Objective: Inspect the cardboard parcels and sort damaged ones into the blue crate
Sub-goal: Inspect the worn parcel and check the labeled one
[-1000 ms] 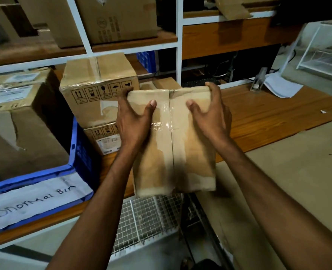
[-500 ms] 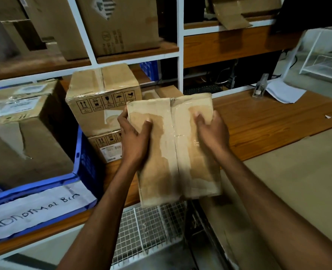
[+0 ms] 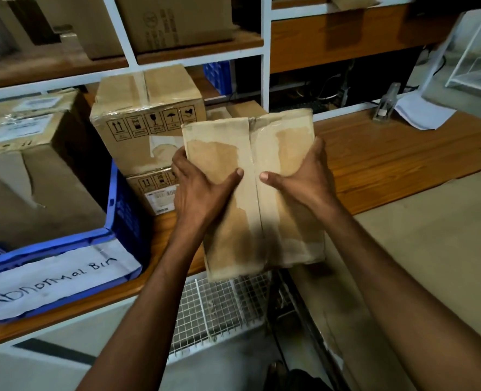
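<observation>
**Sorting station, head view.** One large parcel with a torn, creased side sits in the blue crate. The crate's front carries a handwritten paper label reading "Abnormal Bin", so at least one damaged item appears to be sorted. Two stacked boxes stand on the wooden bench just beside the crate's right wall. Whether these have been inspected cannot be told.

The held parcel is under inspection. It is in the air, clear of the bench, in front of the stacked boxes and above a wire-mesh basket, to the right of the crate's opening. Its near face shows a taped centre seam, peeled patches of surface paper and a crumpled far edge, so it may well count as damaged. The verdict and the placing are not yet done.

The left hand grasps the parcel's left side and the right hand its right side, at about mid-height. Each thumb lies across the near face, its tip pointing inward and near the seam, and the two tips do not meet. The other fingers wrap round the edges toward the far face and are mostly hidden. Both forearms reach forward and converge, wrists roughly level, presenting the parcel's near face to the camera.
</observation>
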